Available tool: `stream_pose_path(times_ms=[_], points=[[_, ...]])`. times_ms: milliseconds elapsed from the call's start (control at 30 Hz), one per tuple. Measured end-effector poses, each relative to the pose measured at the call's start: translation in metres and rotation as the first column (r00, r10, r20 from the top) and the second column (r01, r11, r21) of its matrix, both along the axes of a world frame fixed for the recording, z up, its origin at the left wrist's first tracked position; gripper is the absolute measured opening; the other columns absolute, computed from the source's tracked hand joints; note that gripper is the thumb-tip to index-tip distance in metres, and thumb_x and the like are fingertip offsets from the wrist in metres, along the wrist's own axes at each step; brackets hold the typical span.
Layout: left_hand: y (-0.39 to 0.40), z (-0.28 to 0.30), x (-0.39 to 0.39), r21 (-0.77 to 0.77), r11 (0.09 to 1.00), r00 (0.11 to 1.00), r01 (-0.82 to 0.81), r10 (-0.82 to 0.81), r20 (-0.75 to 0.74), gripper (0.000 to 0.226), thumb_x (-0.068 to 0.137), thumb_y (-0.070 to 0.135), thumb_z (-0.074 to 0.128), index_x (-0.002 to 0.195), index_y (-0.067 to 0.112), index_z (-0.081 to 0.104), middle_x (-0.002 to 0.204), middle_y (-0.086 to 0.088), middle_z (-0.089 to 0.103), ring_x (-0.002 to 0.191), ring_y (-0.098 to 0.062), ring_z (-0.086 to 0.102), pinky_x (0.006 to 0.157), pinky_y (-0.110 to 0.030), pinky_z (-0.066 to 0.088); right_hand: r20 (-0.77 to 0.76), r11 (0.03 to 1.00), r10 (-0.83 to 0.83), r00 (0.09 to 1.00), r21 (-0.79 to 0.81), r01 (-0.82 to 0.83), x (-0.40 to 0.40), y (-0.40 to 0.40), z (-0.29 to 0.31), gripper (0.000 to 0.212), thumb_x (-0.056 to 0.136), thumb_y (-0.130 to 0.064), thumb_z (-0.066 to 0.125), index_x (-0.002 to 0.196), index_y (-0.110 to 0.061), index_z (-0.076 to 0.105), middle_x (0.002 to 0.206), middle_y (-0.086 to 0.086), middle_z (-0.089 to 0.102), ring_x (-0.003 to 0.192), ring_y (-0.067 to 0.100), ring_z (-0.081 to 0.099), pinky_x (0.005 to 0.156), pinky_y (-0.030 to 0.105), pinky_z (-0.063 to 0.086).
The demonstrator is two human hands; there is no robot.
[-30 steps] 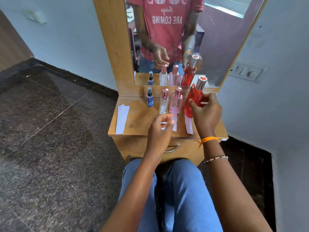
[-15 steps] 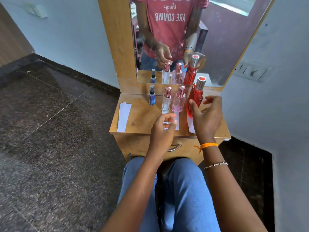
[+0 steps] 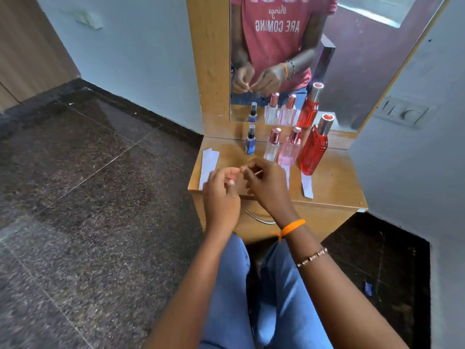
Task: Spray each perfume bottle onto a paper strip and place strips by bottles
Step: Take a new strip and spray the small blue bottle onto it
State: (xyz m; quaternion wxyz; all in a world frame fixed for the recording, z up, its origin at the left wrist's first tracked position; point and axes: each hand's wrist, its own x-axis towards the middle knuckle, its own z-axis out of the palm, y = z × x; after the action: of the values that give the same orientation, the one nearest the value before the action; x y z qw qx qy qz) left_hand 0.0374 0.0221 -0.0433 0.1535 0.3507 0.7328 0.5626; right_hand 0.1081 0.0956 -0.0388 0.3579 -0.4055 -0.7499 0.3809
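Four perfume bottles stand in a row before the mirror: a small blue bottle [image 3: 250, 142], a clear bottle [image 3: 271, 146], a pink bottle [image 3: 290, 151] and a tall red bottle [image 3: 314, 152]. One paper strip [image 3: 307, 185] lies in front of the red bottle, another paper strip [image 3: 286, 175] in front of the pink one. My left hand [image 3: 221, 197] and my right hand [image 3: 268, 187] meet over the table's front edge, fingertips pinching a thin pale paper strip [image 3: 258, 172] seen edge-on. My hands hide most of it.
A stack of spare paper strips [image 3: 208, 167] lies at the left end of the small wooden dressing table [image 3: 334, 187]. The mirror [image 3: 352, 71] rises behind the bottles. A wall stands close on the right, dark stone floor lies to the left.
My right hand let go of the red bottle, which now stands on the table, and moved left to join my left hand. The camera view shifted left.
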Motion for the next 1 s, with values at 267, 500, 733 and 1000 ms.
stream_pose_path(times_ms=[267,500,733,1000], points=[[-0.006,-0.008,-0.048,-0.355,0.911,0.964,-0.21,0.133,-0.229,0.036,0.087,0.012,0.058,0.123,0.016,0.055,0.128,-0.008,0.048,0.117,-0.031,0.04,0.099,-0.041,0.03,0.207,0.998,0.039,0.978,-0.062,-0.027,-0.069,0.011,-0.008,0.01,0.084,-0.013,0.064,0.082,-0.004,0.069,0.088,0.017,0.071,0.075,0.024,0.06,0.057,0.024,0.035],[-0.008,-0.017,-0.052,-0.385,0.907,0.965,-0.17,0.074,-0.252,0.039,0.088,0.008,0.055,0.127,0.017,0.055,0.125,-0.007,0.047,0.113,-0.029,0.038,0.09,-0.041,0.038,0.302,0.99,-0.018,0.953,-0.125,0.058,-0.09,0.013,-0.012,0.025,0.084,-0.025,0.069,0.091,-0.001,0.069,0.099,0.017,0.069,0.094,0.031,0.063,0.066,0.027,0.039],[-0.007,-0.022,-0.056,-0.364,0.917,0.972,-0.162,0.085,-0.218,0.04,0.089,0.008,0.056,0.127,0.018,0.054,0.125,-0.006,0.048,0.113,-0.028,0.038,0.084,-0.037,0.038,0.297,0.975,-0.055,0.953,-0.19,0.116,-0.095,0.012,-0.01,0.025,0.081,-0.028,0.071,0.082,-0.003,0.069,0.092,0.013,0.071,0.088,0.031,0.064,0.062,0.028,0.038],[-0.009,-0.021,-0.057,-0.359,0.923,0.977,-0.138,0.067,-0.203,0.039,0.089,0.011,0.057,0.127,0.018,0.053,0.126,-0.006,0.046,0.115,-0.025,0.036,0.085,-0.032,0.035,0.227,0.963,-0.016,0.974,-0.257,0.076,-0.095,0.01,-0.007,0.018,0.083,-0.026,0.069,0.068,-0.018,0.063,0.077,0.005,0.066,0.076,0.02,0.059,0.062,0.027,0.038]])
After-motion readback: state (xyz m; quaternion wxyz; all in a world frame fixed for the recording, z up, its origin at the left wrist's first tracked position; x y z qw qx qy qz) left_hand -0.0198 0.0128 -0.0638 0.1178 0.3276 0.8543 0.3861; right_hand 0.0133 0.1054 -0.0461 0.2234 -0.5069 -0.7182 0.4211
